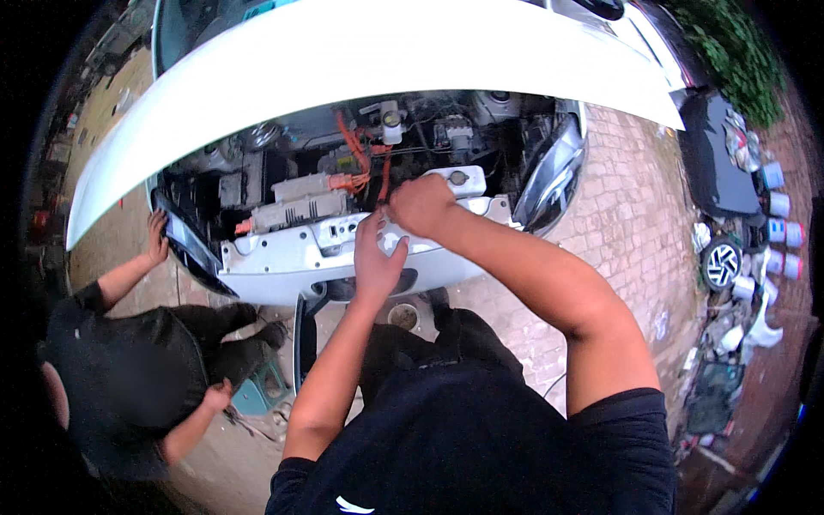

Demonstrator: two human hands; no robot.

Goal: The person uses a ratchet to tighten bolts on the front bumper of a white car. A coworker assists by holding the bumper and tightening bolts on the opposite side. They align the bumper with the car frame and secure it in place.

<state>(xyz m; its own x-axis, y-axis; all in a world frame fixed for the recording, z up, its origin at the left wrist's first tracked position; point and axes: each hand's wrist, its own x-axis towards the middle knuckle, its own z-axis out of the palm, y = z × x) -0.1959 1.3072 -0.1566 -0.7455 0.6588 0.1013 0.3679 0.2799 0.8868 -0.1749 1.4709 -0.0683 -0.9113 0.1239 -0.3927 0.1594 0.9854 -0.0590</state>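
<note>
I stand at the front of a white car with its hood raised over the engine bay. My left hand rests on the white front panel, thumb apart from the stretched fingers. Just right of it, my right hand is closed at the panel's back edge; whatever its fingers hold is hidden. Behind my hands run orange cables, joined to a grey finned metal unit. Beside my right hand sits a white reservoir with a dark cap.
At left a co-worker holds one hand against the left headlight. A teal stool stands near them. The right headlight bounds the bay. Buckets, a wheel and car parts line the right side.
</note>
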